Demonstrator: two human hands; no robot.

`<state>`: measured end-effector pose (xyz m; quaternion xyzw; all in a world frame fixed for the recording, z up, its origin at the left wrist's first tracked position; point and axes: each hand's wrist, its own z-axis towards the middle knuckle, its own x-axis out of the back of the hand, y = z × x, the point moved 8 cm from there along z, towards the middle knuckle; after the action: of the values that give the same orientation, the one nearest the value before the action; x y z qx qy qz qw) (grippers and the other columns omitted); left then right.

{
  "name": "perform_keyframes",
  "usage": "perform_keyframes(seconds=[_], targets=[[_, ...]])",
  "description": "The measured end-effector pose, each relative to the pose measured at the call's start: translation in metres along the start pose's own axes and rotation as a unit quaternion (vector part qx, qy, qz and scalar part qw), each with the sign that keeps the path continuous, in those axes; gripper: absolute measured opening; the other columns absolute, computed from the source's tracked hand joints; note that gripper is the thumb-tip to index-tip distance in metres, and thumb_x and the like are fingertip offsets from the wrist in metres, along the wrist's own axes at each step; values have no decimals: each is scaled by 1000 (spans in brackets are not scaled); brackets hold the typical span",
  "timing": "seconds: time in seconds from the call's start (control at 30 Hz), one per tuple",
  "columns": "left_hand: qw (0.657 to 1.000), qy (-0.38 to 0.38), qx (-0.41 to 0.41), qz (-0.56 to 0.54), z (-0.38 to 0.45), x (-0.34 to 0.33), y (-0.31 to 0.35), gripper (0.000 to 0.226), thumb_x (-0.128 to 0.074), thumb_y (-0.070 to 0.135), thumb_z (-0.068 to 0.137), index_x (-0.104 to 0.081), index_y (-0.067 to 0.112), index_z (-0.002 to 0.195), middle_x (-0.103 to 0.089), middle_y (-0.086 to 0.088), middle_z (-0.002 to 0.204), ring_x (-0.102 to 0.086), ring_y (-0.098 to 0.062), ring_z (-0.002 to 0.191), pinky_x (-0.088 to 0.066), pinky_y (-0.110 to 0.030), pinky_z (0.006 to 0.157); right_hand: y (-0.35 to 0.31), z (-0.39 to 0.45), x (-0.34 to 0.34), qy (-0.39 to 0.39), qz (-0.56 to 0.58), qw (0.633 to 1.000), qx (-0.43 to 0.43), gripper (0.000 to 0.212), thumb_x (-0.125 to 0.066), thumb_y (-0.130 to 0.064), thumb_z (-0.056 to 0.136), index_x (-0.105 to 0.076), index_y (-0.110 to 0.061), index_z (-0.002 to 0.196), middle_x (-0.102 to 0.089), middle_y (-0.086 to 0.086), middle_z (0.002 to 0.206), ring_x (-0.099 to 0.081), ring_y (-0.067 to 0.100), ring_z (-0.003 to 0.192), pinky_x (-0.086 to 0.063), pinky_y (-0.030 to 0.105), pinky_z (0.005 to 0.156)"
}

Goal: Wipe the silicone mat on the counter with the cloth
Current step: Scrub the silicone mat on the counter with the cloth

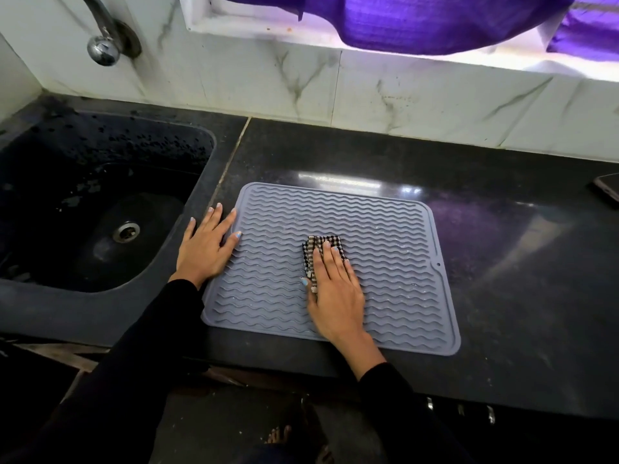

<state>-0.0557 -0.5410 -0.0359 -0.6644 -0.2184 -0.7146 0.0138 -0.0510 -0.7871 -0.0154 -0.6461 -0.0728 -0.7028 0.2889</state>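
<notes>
A grey silicone mat (pixel 385 249) with wavy ridges lies flat on the black counter (pixel 502 262). A small folded black-and-white checked cloth (pixel 318 244) rests near the mat's middle. My right hand (pixel 335 289) lies flat on the cloth with straight fingers, pressing it onto the mat; most of the cloth is hidden under the palm. My left hand (pixel 207 246) rests flat with spread fingers across the mat's left edge and the counter beside it.
A dark sink (pixel 100 212) with a metal drain sits just left of the mat, a chrome tap (pixel 104 45) above it. A dark phone (pixel 608 192) lies at the counter's right edge. White marble tiles and a purple curtain (pixel 418 21) stand behind.
</notes>
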Motion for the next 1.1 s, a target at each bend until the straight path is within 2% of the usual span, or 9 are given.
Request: perform_keyframes(seconds=[0.17, 0.23, 0.3, 0.37, 0.5, 0.57, 0.63, 0.97, 1.1], targets=[[1000, 8, 3, -14, 3, 0, -1, 66, -18, 55, 86, -21, 29, 147, -13, -1, 157, -8, -14, 145, 1, -40, 117, -4, 2, 6, 8, 37, 999, 11, 58, -46, -22, 94, -23, -19, 146, -18, -1, 154, -14, 11, 142, -2, 30, 115], [1000, 9, 3, -16, 2, 1, -1, 66, -19, 55, 86, -21, 30, 147, -15, -1, 157, -9, -13, 145, 0, -40, 117, 10, 6, 9, -24, 162, 985, -60, 52, -46, -21, 95, -30, -30, 143, -38, -9, 144, -43, 1, 123, -35, 27, 105], [1000, 13, 3, -15, 1, 1, -1, 65, -19, 55, 86, -22, 30, 147, -16, -1, 157, -10, -13, 145, -1, -40, 117, 36, 9, 16, -22, 438, 880, -182, 39, -44, -23, 96, -46, -25, 135, -62, -1, 113, -55, 1, 82, -46, 17, 69], [1000, 18, 3, -14, 1, 2, 0, 65, -20, 55, 87, -23, 30, 147, -17, -1, 157, -11, -14, 145, -1, -40, 117, 64, 8, 26, 46, 603, 746, -280, 32, -42, -21, 97, -52, -15, 127, -61, 7, 119, -58, 12, 95, -46, 18, 75], [999, 34, 5, -23, 1, 4, 1, 53, -31, 47, 96, -26, 29, 146, -20, -2, 156, -14, -14, 144, -2, -40, 117, 66, 1, 63, 91, 394, 893, -197, 41, -43, -21, 96, -42, -22, 137, -58, -8, 108, -57, -3, 73, -43, 10, 60], [999, 40, 8, -25, 1, 4, 1, 51, -34, 42, 97, -27, 29, 146, -21, -1, 156, -14, -14, 144, -2, -39, 117, 47, -6, 45, 33, 263, 954, -138, 48, -42, -22, 95, -34, -28, 142, -47, -5, 135, -57, 14, 108, -51, 30, 86], [999, 41, 10, -20, 1, 4, 0, 50, -34, 42, 98, -26, 30, 146, -20, -1, 156, -14, -14, 144, -1, -39, 117, 28, -15, 15, -19, 78, 995, -61, 52, -29, -31, 96, -22, -24, 147, -16, 1, 155, -17, 20, 143, -18, 43, 117], [999, 42, 4, -12, 2, 2, 0, 56, -28, 48, 93, -26, 29, 146, -21, -2, 156, -15, -15, 144, -3, -41, 117, 25, -10, -1, -77, 10, 997, 1, 58, -29, -37, 99, -6, -18, 149, 5, 2, 157, 10, 14, 144, 8, 35, 117], [999, 44, 6, -16, 1, 2, -1, 51, -34, 43, 97, -27, 29, 145, -21, -1, 156, -15, -15, 144, -3, -40, 117, 51, 0, 12, -116, 368, 909, -158, 41, -28, -30, 101, -35, -23, 141, -40, 0, 144, -44, 15, 124, -47, 25, 88]])
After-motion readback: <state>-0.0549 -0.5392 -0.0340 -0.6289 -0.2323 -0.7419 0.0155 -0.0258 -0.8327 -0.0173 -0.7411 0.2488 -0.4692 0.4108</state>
